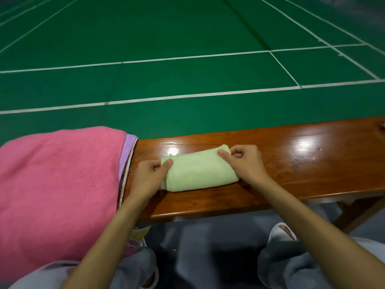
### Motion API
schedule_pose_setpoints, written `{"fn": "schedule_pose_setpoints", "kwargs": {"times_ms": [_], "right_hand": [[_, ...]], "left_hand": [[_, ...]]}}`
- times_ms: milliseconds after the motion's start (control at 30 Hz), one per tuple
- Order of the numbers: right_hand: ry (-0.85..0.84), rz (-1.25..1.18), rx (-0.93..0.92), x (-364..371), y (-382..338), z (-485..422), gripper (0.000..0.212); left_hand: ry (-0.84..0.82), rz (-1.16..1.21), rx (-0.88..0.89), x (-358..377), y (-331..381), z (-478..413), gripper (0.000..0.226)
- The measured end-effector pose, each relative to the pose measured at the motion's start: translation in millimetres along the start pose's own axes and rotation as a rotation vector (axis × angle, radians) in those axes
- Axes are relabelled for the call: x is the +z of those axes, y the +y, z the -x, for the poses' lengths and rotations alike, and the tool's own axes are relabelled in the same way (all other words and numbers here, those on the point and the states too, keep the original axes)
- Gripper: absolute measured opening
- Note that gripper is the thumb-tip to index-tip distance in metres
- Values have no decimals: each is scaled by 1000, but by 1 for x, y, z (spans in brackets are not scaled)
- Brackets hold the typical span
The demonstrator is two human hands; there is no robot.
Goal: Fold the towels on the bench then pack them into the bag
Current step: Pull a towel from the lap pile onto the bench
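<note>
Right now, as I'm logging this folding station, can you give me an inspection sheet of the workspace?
Surface: glossy wooden bench, small dents at right.
Job's things: green towel folded on the bench; pink towel over a purple towel at left; no bag seen.
Clutter: small cropped thing at the bench's far right edge, unidentifiable.
Grippers: left hand pinches the green towel's left end; right hand pinches its far right corner.
Cables: nothing seen.
Surroundings: green court floor with white lines; white slipper below.
</note>
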State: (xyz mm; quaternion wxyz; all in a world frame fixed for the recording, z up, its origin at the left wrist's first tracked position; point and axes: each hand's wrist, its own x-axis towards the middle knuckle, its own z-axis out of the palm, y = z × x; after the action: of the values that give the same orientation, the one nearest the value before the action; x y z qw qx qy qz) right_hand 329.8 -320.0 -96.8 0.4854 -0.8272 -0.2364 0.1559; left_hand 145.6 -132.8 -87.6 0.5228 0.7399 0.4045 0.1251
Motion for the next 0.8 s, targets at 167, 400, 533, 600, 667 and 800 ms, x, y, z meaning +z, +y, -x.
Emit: {"fn": "schedule_pose_setpoints", "kwargs": {"times_ms": [167,400,533,600,667,800], "right_hand": [[128,260,-32,5,-7,5,34],[72,636,-490,11,-19,20,69],[-201,907,-524,33,-16,35,71],[-261,973,-482,36,-9,37,73],[-258,964,-468,34,-2,34,74],[-212,897,-395,19,13,31,70]], "left_hand": [[174,-282,92,4,-4,-4,40],[179,-733,687,23,16,25,58],[-48,-955,678,48,2,31,66],[-68,-1000,656,51,-10,26,68],[-41,-1012,648,50,-16,22,67],[27,-973,600,43,-21,19,64]]}}
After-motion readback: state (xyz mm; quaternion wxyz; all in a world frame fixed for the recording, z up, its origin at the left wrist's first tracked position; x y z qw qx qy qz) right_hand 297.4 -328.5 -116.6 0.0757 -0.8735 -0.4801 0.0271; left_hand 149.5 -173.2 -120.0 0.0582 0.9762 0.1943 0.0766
